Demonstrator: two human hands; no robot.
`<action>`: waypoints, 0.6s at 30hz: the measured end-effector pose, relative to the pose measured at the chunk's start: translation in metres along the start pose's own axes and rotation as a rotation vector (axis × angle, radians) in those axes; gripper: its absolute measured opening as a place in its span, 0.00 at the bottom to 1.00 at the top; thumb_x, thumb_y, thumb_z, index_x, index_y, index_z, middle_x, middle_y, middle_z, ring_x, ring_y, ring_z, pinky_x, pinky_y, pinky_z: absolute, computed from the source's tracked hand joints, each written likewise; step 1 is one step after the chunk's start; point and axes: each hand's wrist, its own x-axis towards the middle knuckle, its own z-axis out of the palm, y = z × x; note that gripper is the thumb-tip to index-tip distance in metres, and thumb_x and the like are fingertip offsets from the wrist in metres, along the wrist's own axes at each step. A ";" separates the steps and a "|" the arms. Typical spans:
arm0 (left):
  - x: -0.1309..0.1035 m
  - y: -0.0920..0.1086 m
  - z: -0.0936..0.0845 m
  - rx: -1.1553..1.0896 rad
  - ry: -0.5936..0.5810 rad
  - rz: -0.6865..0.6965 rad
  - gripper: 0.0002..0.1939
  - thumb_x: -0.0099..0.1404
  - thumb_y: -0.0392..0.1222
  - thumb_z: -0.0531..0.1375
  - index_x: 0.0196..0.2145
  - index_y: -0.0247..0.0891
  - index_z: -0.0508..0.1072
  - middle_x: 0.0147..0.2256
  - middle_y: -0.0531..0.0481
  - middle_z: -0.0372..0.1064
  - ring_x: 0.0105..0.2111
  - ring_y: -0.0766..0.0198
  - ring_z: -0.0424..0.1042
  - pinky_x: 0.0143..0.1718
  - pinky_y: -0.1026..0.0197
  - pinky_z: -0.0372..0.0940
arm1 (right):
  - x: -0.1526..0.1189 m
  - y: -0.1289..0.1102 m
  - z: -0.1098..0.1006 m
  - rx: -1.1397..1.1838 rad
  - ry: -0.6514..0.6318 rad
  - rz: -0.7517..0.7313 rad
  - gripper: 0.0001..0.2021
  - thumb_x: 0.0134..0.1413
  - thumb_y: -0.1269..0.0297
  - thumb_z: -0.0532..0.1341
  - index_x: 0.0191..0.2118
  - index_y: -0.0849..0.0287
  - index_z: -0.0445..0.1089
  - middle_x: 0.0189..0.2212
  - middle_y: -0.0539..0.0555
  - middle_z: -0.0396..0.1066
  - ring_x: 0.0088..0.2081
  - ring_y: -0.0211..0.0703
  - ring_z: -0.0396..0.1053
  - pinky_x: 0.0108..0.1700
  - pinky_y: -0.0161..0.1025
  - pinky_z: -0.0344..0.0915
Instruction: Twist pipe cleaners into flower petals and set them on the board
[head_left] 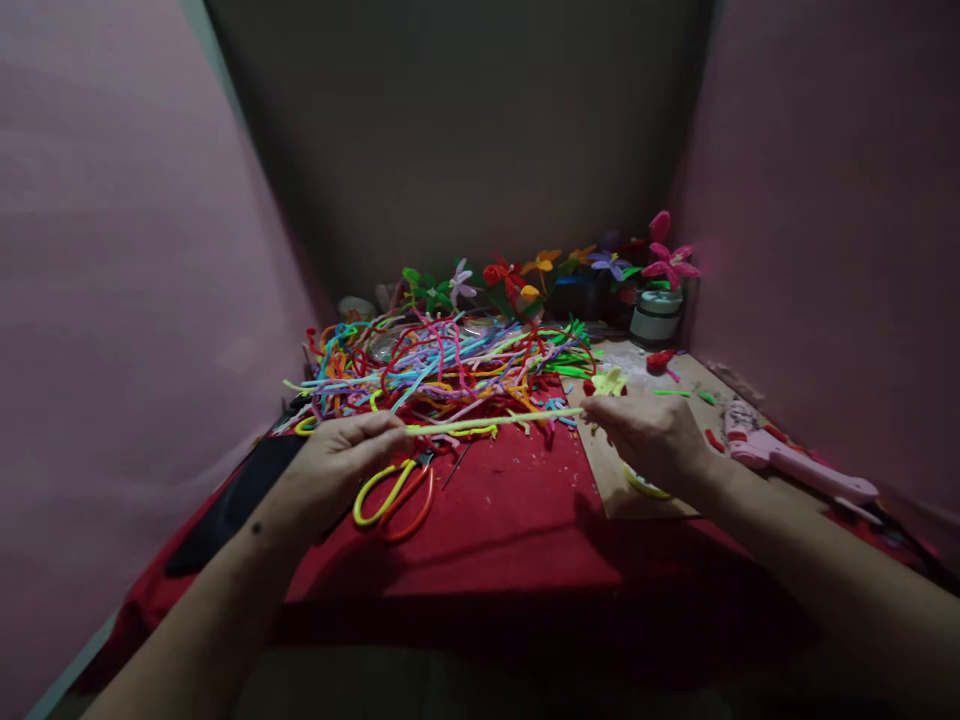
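Note:
A pale yellow pipe cleaner (495,422) is stretched nearly straight between my two hands, above the red cloth (510,510). Its left end is pinched in my left hand (349,452), its right end in my right hand (649,432). Just below my left hand lie scissors (397,497) with one yellow and one red handle. Behind the stretched stem spreads a tangled heap of many-coloured pipe cleaners (442,365). A pale yellow fuzzy piece (609,382) shows just beyond my right hand, partly hidden by it.
A pink glue gun (799,462) rests on the right near a brown board (592,462). Pipe-cleaner flowers (510,278) line the back, with a pink one (670,262) above a pale jar (656,316). A dark flat object (232,500) lies left. Pinkish walls rise on both sides.

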 end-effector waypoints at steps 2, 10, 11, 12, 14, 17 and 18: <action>0.003 -0.002 -0.005 -0.055 -0.071 -0.090 0.12 0.47 0.47 0.63 0.20 0.35 0.72 0.18 0.53 0.61 0.18 0.71 0.56 0.17 0.69 0.50 | -0.001 0.003 0.000 0.095 -0.026 0.094 0.12 0.56 0.66 0.52 0.30 0.60 0.72 0.16 0.50 0.64 0.19 0.34 0.56 0.25 0.34 0.47; 0.016 -0.005 0.003 -0.162 0.114 -0.040 0.12 0.48 0.47 0.62 0.21 0.35 0.69 0.14 0.59 0.49 0.14 0.75 0.45 0.15 0.70 0.42 | 0.018 -0.001 0.000 0.702 0.210 0.773 0.12 0.53 0.57 0.54 0.33 0.60 0.69 0.17 0.47 0.60 0.19 0.33 0.55 0.22 0.32 0.50; 0.018 -0.006 0.008 -0.207 0.125 -0.037 0.12 0.49 0.48 0.62 0.22 0.35 0.69 0.14 0.59 0.49 0.14 0.75 0.45 0.15 0.70 0.41 | 0.021 -0.005 0.002 0.870 0.214 0.878 0.13 0.53 0.56 0.54 0.35 0.60 0.68 0.17 0.47 0.61 0.18 0.32 0.55 0.21 0.31 0.49; 0.019 -0.007 0.013 -0.245 0.124 -0.037 0.12 0.50 0.48 0.61 0.24 0.35 0.69 0.14 0.59 0.49 0.14 0.75 0.45 0.15 0.70 0.41 | 0.023 -0.011 0.005 1.041 0.163 0.950 0.14 0.52 0.55 0.55 0.36 0.61 0.68 0.17 0.47 0.61 0.17 0.31 0.54 0.20 0.31 0.49; 0.021 -0.006 0.029 -0.274 0.091 -0.037 0.12 0.52 0.48 0.60 0.26 0.35 0.69 0.15 0.59 0.51 0.15 0.74 0.47 0.16 0.70 0.44 | 0.028 -0.027 0.013 1.355 -0.060 0.990 0.15 0.49 0.54 0.58 0.33 0.64 0.69 0.20 0.51 0.66 0.18 0.32 0.58 0.21 0.31 0.54; 0.017 -0.003 0.060 -0.195 0.005 0.033 0.12 0.57 0.47 0.56 0.28 0.35 0.70 0.17 0.57 0.53 0.17 0.73 0.50 0.19 0.69 0.47 | 0.038 -0.052 0.024 1.773 -0.236 0.957 0.17 0.47 0.52 0.59 0.33 0.64 0.69 0.25 0.55 0.71 0.26 0.37 0.66 0.29 0.35 0.61; 0.014 -0.002 0.070 -0.141 -0.040 0.056 0.12 0.58 0.47 0.55 0.28 0.35 0.70 0.17 0.58 0.52 0.18 0.73 0.50 0.19 0.69 0.46 | 0.043 -0.058 0.026 1.836 -0.191 0.946 0.15 0.48 0.54 0.59 0.33 0.63 0.69 0.26 0.54 0.71 0.27 0.37 0.67 0.31 0.35 0.62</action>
